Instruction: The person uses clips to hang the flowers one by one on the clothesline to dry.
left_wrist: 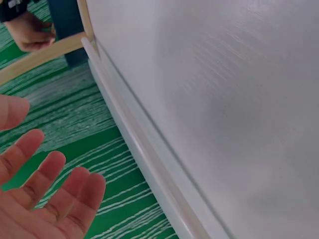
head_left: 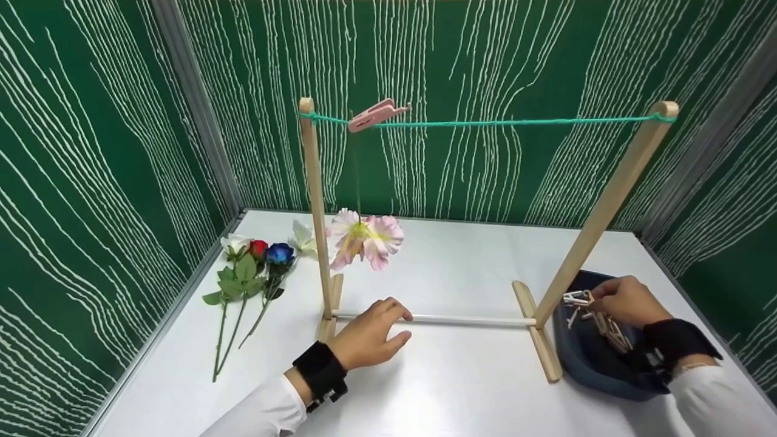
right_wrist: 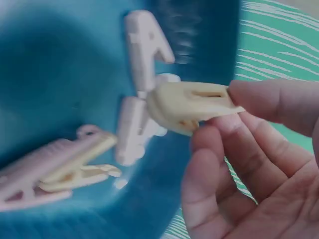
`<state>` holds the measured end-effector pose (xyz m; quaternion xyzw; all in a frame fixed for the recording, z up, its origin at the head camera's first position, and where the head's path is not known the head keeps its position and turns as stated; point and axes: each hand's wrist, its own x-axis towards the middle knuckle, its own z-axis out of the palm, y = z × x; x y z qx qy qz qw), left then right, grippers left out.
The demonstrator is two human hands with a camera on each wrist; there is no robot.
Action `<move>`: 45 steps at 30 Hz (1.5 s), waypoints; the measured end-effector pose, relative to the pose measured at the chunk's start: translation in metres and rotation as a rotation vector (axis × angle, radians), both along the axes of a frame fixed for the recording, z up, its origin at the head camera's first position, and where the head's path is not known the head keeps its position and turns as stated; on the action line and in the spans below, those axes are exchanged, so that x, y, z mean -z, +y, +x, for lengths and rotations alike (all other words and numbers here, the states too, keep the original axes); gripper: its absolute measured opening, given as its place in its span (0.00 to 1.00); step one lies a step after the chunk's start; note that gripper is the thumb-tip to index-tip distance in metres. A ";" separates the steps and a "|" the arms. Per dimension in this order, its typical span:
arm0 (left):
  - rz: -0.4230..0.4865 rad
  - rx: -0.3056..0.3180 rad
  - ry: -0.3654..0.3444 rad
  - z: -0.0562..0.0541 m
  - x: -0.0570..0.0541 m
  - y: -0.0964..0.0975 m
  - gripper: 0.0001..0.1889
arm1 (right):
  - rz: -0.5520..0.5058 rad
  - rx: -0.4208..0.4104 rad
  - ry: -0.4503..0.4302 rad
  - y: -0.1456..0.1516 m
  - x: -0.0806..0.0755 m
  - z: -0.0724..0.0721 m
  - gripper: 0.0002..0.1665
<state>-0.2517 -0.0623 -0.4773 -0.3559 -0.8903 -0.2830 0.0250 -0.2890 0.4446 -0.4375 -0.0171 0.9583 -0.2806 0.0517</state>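
My right hand [head_left: 631, 302] is over the dark blue basin [head_left: 570, 358] at the right, pinching a cream-yellow clothespin [right_wrist: 174, 105] between thumb and fingers. Below it in the basin lie white clothespins [right_wrist: 142, 47], a pink clothespin [right_wrist: 30, 169] and another yellow one [right_wrist: 75, 174]. With fingers spread and relaxed, my left hand [head_left: 371, 334] hovers by the white crossbar [head_left: 473, 318] of a wooden stand and holds nothing. A pink clothespin [head_left: 373, 115] sits on the stand's green string [head_left: 516, 122], and a pink-white flower [head_left: 367, 237] hangs upside down from it.
Artificial roses lie on the white table at the left: a white rose [head_left: 234, 244], a red rose [head_left: 258, 249] and a blue rose [head_left: 280, 254]. Behind the left post [head_left: 315, 200] is a pale flower [head_left: 303, 240]. The right post [head_left: 607, 206] leans beside the basin.
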 end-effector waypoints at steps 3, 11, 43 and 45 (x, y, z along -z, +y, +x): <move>0.034 0.019 -0.021 0.000 -0.001 0.002 0.14 | -0.073 -0.021 0.010 -0.003 -0.012 0.012 0.15; 0.124 0.049 -0.148 0.004 -0.008 0.011 0.09 | -0.294 -0.257 0.048 -0.031 -0.032 0.046 0.08; 0.410 0.100 -0.474 0.020 -0.023 0.072 0.21 | -0.873 -0.484 0.255 -0.177 -0.002 0.066 0.06; 0.430 0.090 -0.474 0.019 -0.022 0.072 0.20 | -0.844 -0.476 0.290 -0.180 0.000 0.065 0.04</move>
